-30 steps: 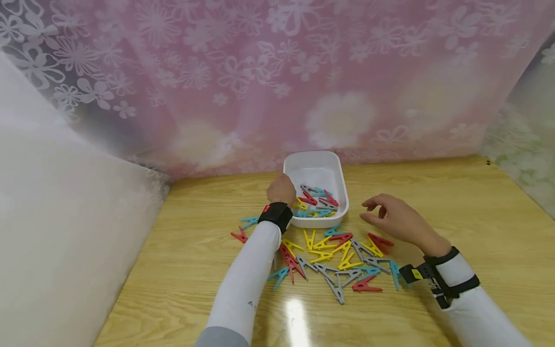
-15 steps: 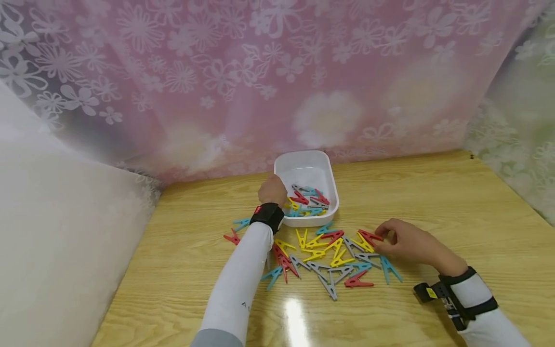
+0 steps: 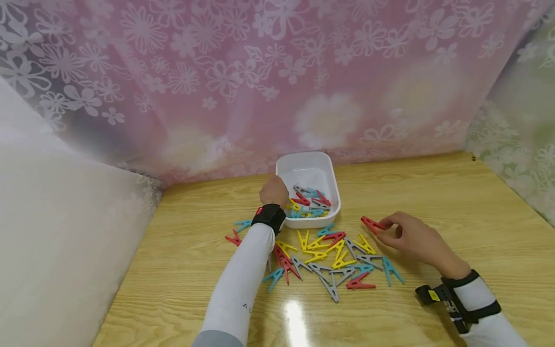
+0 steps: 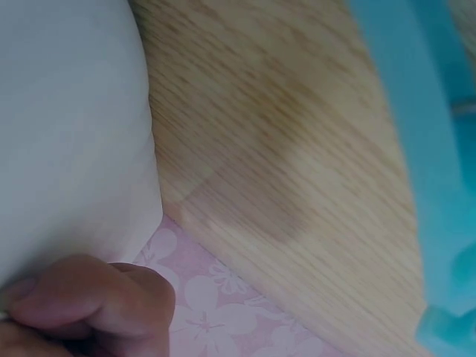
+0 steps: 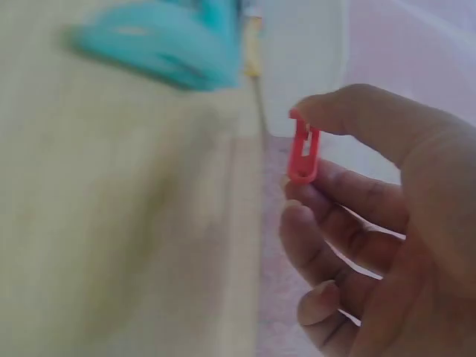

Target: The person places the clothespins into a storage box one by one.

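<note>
My left hand [image 3: 274,191] grips the left rim of a white plastic bin [image 3: 336,205]; in the left wrist view its curled fingers [image 4: 111,301] lie at the bin's edge. Several red, yellow, blue and grey clothespins lie in the near half of the bin. To the right of it, my right hand [image 3: 418,241] pinches a red clothespin [image 3: 371,224] between thumb and fingertips, above the table. The right wrist view shows that clothespin [image 5: 303,152] between the thumb and a finger, the other fingers loosely bent.
Loose clothespins are scattered in front of the bin, among them a yellow one [image 3: 367,245], a blue one [image 3: 391,271] and a grey one [image 3: 331,289]. The wooden table [image 3: 173,279] meets a pink flowered cloth [image 3: 243,96] behind the bin.
My right hand came down to the pile's right end, took hold of the red clothespin and lifted it slightly up and away. The left hand stays at the bin's rim.
</note>
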Demonstrator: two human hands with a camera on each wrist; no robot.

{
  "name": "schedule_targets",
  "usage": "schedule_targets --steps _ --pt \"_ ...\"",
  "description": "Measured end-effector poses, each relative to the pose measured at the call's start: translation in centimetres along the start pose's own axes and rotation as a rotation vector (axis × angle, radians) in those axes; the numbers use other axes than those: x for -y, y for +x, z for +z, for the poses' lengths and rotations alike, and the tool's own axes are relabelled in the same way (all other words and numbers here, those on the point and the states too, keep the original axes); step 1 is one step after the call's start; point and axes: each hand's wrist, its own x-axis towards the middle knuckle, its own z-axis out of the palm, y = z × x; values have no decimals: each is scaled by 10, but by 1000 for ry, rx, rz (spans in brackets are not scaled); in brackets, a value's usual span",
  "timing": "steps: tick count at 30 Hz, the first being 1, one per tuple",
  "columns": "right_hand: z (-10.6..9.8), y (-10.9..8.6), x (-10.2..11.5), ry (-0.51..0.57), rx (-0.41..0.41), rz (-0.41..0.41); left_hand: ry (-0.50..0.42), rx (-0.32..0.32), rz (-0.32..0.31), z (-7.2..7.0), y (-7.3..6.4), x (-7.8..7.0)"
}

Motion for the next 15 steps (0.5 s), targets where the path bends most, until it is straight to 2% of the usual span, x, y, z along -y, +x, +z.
schedule_targets --steps 3,7,11,15 --pt "-8 10 5 -11 -74 -45 -4 12 -5 -3 -1 0" --pt "-17 30 21 2 -126 -85 -3 13 -12 -6 -4 -2" --pt "-19 57 44 35 -125 -111 13 8 -16 -6 -4 -3" --pt "-13 87 65 75 -97 -140 40 5 -17 -4 -2 -1"
